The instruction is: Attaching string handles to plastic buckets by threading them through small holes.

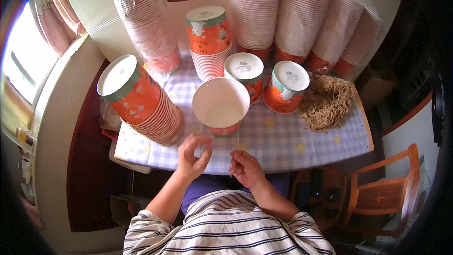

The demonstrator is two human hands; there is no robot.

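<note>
A white-lined paper bucket (pixel 222 107) stands upright, mouth up, at the middle of the table, just beyond my hands. My left hand (pixel 192 155) is raised near the table's front edge, its fingers curled round toward the thumb and slightly blurred. To the right of it, my right hand (pixel 246 166) is closed with thumb and forefinger pressed together. Whatever either hand pinches is too small or thin to make out. Behind the upright bucket, two upside-down buckets, one (pixel 244 68) nearer the middle and another (pixel 289 85) to its right, stand on the cloth.
A nested bucket stack (pixel 137 94) leans at the left; another stack (pixel 207 38) stands behind. Tall plastic-wrapped stacks (pixel 255 9) line the wall, with one wrapped stack (pixel 148 23) back left. Tangled tan twine (pixel 328 101) lies right on the checked tablecloth (pixel 283 148). A wooden chair (pixel 382 193) stands lower right.
</note>
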